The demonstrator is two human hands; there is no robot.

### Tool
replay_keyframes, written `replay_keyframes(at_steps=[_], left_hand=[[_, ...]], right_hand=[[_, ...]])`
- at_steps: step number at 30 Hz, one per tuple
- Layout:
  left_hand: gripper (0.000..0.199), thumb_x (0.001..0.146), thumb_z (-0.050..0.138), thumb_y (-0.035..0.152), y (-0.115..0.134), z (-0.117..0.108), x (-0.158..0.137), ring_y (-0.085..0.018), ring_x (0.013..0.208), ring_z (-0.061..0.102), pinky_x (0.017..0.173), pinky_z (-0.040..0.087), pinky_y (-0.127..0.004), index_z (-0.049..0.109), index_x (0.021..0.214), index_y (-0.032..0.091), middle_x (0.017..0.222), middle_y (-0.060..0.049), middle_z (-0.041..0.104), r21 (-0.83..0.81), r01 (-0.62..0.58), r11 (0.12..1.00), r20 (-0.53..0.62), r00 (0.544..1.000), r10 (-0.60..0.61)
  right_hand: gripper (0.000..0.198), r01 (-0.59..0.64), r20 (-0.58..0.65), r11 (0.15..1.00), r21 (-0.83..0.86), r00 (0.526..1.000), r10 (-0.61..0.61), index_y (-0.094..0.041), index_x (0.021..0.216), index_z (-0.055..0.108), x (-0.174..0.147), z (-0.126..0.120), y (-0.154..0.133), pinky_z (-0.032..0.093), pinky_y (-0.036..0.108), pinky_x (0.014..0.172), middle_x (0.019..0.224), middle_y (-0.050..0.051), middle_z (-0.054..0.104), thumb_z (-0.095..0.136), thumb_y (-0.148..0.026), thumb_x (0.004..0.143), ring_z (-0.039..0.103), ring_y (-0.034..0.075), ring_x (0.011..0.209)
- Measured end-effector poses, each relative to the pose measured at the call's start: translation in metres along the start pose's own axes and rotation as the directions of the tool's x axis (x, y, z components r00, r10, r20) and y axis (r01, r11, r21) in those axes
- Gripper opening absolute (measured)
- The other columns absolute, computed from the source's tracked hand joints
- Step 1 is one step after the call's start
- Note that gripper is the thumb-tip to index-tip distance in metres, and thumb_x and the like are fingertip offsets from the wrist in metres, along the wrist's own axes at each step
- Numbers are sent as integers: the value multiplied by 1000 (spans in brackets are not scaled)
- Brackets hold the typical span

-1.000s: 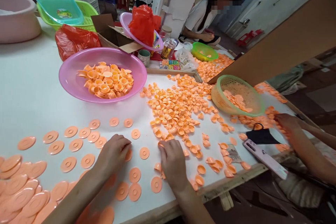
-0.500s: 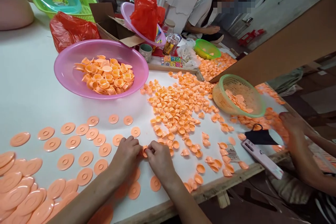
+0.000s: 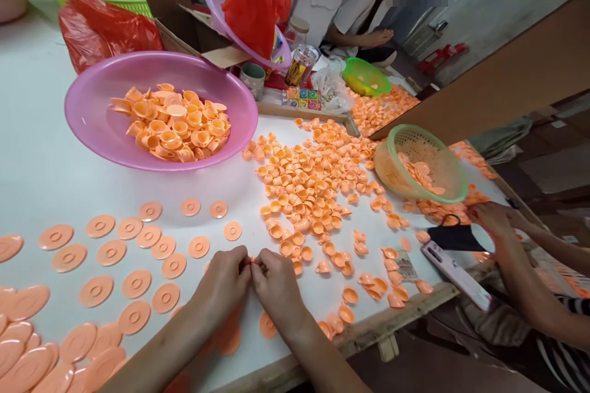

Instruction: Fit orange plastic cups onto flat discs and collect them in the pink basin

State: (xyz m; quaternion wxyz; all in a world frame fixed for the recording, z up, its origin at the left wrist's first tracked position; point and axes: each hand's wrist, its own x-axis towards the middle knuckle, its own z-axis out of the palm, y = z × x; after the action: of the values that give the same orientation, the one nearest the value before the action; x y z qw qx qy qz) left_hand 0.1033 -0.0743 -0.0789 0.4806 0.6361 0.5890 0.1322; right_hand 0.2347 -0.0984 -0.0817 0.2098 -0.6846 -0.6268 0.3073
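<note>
My left hand (image 3: 227, 279) and my right hand (image 3: 276, 287) meet over the white table, fingertips pinched together. Between them is a small orange plastic piece (image 3: 252, 260), mostly covered by the fingers, so I cannot tell its exact shape. Flat round orange toy saucers (image 3: 135, 284) lie spread to the left of my hands, with a thicker heap of them at the lower left. Beyond and right of my hands is a loose pile of small orange toy cups (image 3: 313, 184). A pink bowl (image 3: 92, 129) behind the saucers holds more orange cups.
A green colander (image 3: 385, 166) with saucers stands right of the pile. A phone (image 3: 454, 273) and a black mask (image 3: 456, 238) lie near the wooden table edge (image 3: 364, 341). A co-worker's hands (image 3: 491, 218) are at the right; another person sits behind. A cardboard box (image 3: 198, 34) stands at the back.
My hands have drawn closer together, and the orange piece shows less between the fingers. The view has shifted a little. The co-worker's hand at the right has moved left.
</note>
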Motion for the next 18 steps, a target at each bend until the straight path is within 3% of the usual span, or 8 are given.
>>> replay_keyframes(at_steps=[4,7,9,11,13,15,18], left_hand=[[22,86,42,22,-9,11,-9,-12,55,41,53,28,-23,35,65,21,57,4,50,-46,-92,995,-63,994,89],[20,84,41,18,-7,10,-14,-12,55,44,53,29,-24,37,65,21,58,3,53,10,-117,993,-57,991,117],[19,82,41,16,1,-6,-13,-11,53,45,52,30,-23,42,63,20,56,3,53,42,-159,986,-95,982,163],[17,81,45,19,14,-37,-6,-11,52,48,52,33,-22,50,65,20,55,4,53,44,-208,977,-254,944,213],[12,80,51,23,30,-82,8,-11,52,52,53,37,-22,59,72,20,57,4,57,35,-224,974,-493,844,212],[10,77,55,22,42,-131,29,-12,51,55,54,40,-23,64,81,20,59,4,59,21,-184,983,-691,708,147],[21,76,59,23,48,-184,54,-13,51,58,55,44,-24,68,94,18,61,3,62,-64,-128,990,-767,641,33]], right_hand=[[24,5,-61,999,-48,998,-8,-20,62,47,-7,6,-2,32,24,55,58,-1,53,48,-11,84,47,12,54],[24,51,54,999,19,997,-52,-19,62,54,-1,-8,0,35,24,56,60,0,58,50,-12,84,52,14,57],[23,80,97,993,88,991,-89,-19,65,61,11,-26,4,39,24,60,64,1,63,52,-15,85,58,15,62],[19,77,-22,996,47,997,-76,-19,75,68,27,-45,9,43,25,68,76,3,67,54,-18,87,62,17,73],[15,31,-180,994,-106,982,-50,-18,87,71,43,-57,15,44,29,75,88,7,66,56,-20,86,62,21,84],[13,5,-199,970,-243,978,-55,-17,89,71,54,-60,21,44,30,76,91,9,64,60,-18,82,60,22,88],[10,14,-163,946,-325,984,-71,-17,74,68,57,-57,26,43,31,74,83,7,61,60,-16,79,57,22,83]])
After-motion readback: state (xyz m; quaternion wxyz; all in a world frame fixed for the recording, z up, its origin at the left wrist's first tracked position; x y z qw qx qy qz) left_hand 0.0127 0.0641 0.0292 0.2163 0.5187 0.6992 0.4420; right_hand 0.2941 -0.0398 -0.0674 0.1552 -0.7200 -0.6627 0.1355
